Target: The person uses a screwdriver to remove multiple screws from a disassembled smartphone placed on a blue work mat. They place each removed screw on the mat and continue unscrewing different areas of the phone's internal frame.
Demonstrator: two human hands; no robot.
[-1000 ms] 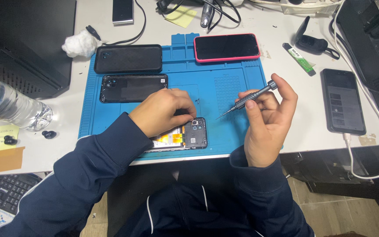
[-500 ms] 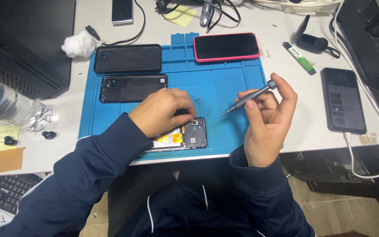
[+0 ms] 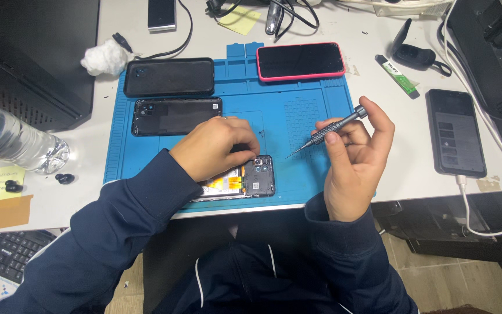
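While my left hand [image 3: 216, 148] presses down on the opened phone [image 3: 245, 180] at the near edge of the blue mat [image 3: 297, 168], my right hand [image 3: 352, 157] hovers just beside it, fingers closed around the slim grey screwdriver [image 3: 329, 129], tip aimed down-left at the phone. My left fingertips are pinched together at the camera corner; I cannot tell whether anything tiny sits between them. Largest first: one blue mat; then phones, and I count five — the opened one, a black back shell [image 3: 175, 115] above it, a dark-cased phone [image 3: 168, 77] behind that, a red-rimmed one [image 3: 301, 60], and one charging off the mat [image 3: 455, 132]. One water bottle [image 3: 13, 142], one screwdriver. I reckon this bare board is light, stiff and fragile, so I'd hold it by the frame edges. The driver's knurled shaft looks secure in my fingers.
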